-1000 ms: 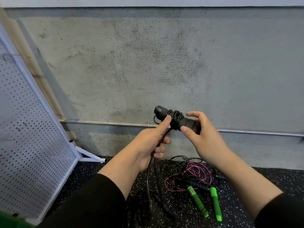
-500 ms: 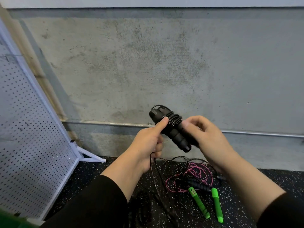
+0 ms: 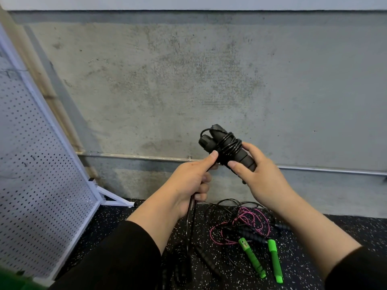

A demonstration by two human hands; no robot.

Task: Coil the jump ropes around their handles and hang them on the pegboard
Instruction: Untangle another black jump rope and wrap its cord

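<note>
The coiling step is in hand for the first rope: a pair of black handles (image 3: 227, 150), laid side by side, is gripped by the right hand (image 3: 260, 181) at the lower end, with several turns of black cord (image 3: 230, 146) already wound around the upper part. The left hand (image 3: 189, 185) is closed around the loose run of that cord, with its thumb pressed against the bundle just below the turns; the slack hangs from it down to the floor (image 3: 345, 231). The rest of the ropes are seen lying in a tangle on the floor below the hands: a pink cord (image 3: 247, 218), two green handles (image 3: 262, 258) and further black handles. The white pegboard (image 3: 37, 185) is propped to the left, well apart from the hands. For the next move, the hanging slack would need to be carried around the handles again under steady tension, so that the existing turns are not loosened.
</note>
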